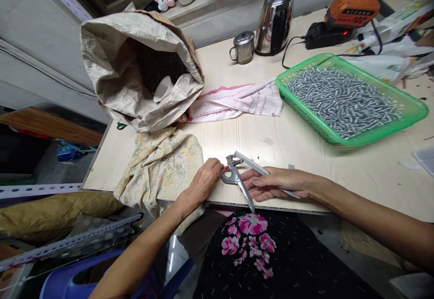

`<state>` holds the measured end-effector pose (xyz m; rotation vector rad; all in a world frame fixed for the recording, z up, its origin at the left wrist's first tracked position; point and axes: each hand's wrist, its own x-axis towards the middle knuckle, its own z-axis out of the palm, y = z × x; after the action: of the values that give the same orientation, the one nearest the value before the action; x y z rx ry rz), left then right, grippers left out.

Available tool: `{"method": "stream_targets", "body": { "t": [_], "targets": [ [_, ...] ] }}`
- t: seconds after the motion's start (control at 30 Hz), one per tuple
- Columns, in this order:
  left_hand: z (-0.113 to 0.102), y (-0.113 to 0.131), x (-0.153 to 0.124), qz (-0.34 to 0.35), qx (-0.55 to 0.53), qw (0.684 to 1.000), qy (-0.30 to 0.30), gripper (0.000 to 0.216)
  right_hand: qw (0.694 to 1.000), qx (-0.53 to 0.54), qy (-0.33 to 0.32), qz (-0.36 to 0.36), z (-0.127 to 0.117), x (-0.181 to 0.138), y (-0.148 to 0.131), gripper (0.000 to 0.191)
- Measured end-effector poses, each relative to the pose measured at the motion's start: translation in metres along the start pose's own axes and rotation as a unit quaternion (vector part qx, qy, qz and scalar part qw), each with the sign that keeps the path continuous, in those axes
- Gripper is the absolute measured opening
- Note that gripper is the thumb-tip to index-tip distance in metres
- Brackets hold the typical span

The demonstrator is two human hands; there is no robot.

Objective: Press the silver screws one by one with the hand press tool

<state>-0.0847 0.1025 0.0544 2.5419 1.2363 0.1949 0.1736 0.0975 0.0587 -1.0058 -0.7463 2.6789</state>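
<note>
A grey metal plier-like hand tool lies at the table's near edge, its handles spread apart. My right hand grips the handles, fingers wrapped around them. My left hand is closed in a pinch at the tool's jaws, holding a small red-tipped piece against them; a short metal screw sits in the jaws. Just left of my left hand lies a floral cloth strewn with small metal parts.
A green basket full of silvery screws stands at the right. An open sack of dark bits with a white cup inside is at back left. A pink-striped towel, small lidded mug, kettle and orange charger sit behind.
</note>
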Motion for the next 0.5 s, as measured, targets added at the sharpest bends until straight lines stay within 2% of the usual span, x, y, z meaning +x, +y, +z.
{"method": "stream_targets", "body": {
  "t": [0.3,0.4,0.5],
  "targets": [
    [0.005,-0.001,0.0,-0.01,-0.004,1.0,0.01,0.025,0.999,0.025,-0.04,-0.007,-0.004,0.009,0.002,0.037],
    [0.006,0.0,0.002,-0.017,-0.021,1.0,0.011,0.025,0.999,0.027,-0.019,-0.002,-0.002,0.011,0.002,0.035],
    [0.005,0.003,0.004,-0.027,-0.071,0.996,0.035,0.02,0.999,0.021,0.036,-0.003,0.002,0.012,0.003,0.036]
  ]
}}
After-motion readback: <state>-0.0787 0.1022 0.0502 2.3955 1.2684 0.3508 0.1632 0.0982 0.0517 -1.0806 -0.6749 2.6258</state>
